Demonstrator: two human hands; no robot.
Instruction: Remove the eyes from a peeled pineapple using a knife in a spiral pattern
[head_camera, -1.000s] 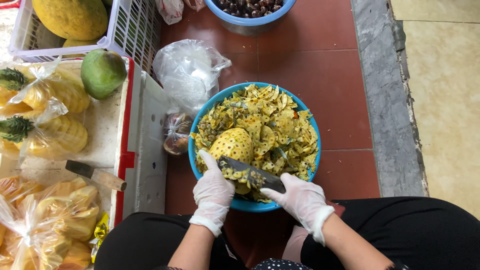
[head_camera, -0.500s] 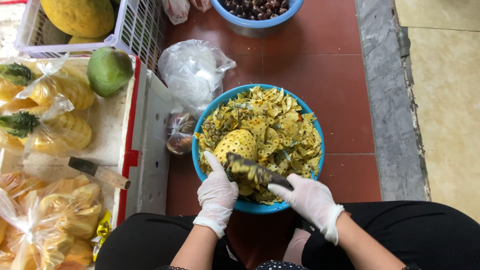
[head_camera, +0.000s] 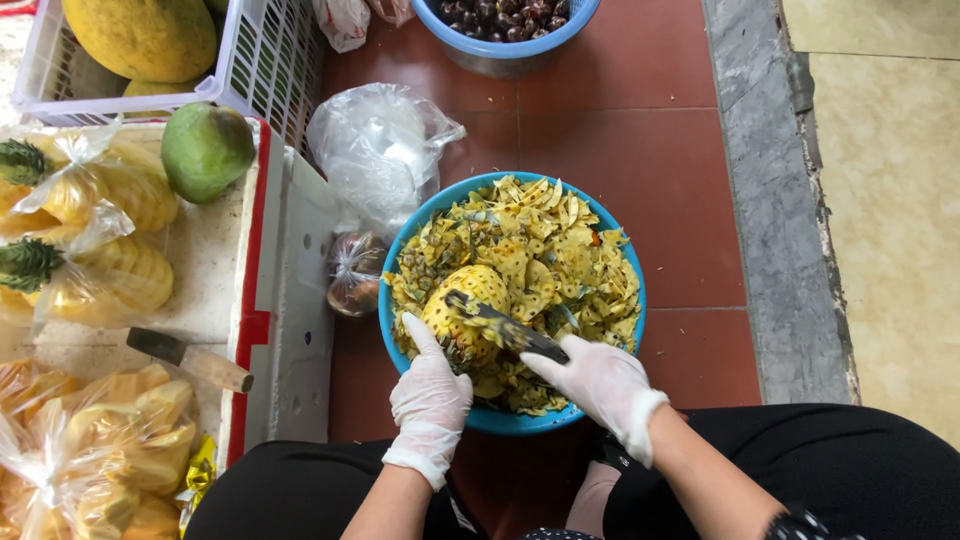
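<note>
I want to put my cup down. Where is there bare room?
Bare red tiled floor lies between the blue peel-filled basin and the grey stone kerb. Left of the basin is crowded: clear plastic bags and a white foam box.

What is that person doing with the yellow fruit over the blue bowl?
A person in thin white gloves is peeling a pineapple over a blue basin heaped with yellow peelings. The left hand steadies the fruit from below, while the right hand has its grip on a knife laid across it. Peeled pineapples in clear bags, a green mango and a second knife sit on the white box beside them.
</note>
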